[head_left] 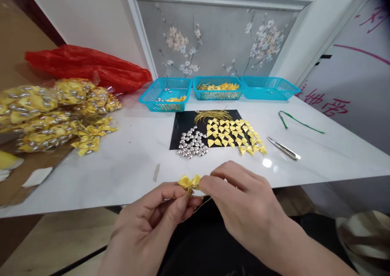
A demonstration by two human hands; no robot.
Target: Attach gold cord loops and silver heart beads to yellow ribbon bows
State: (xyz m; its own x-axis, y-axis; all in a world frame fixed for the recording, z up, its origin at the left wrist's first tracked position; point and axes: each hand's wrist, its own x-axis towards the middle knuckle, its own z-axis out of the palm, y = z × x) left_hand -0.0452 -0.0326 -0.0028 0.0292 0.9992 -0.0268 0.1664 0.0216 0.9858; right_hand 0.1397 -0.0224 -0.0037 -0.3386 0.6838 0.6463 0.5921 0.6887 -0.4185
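Bow (189, 181) sits pinched between left hand (152, 221) and right hand (243, 205); left basket (149, 100) holds studs (166, 90), middle basket (217, 96) ribbon pieces (221, 87).

Yellow bow (189, 181) partly hidden by fingertips of left hand (152, 221) and right hand (243, 205); bagged bows (33, 113) at 9 o'clock cut by frame edge; contents of rightmost blue basket (284, 93) at 2 o'clock too small to identify.
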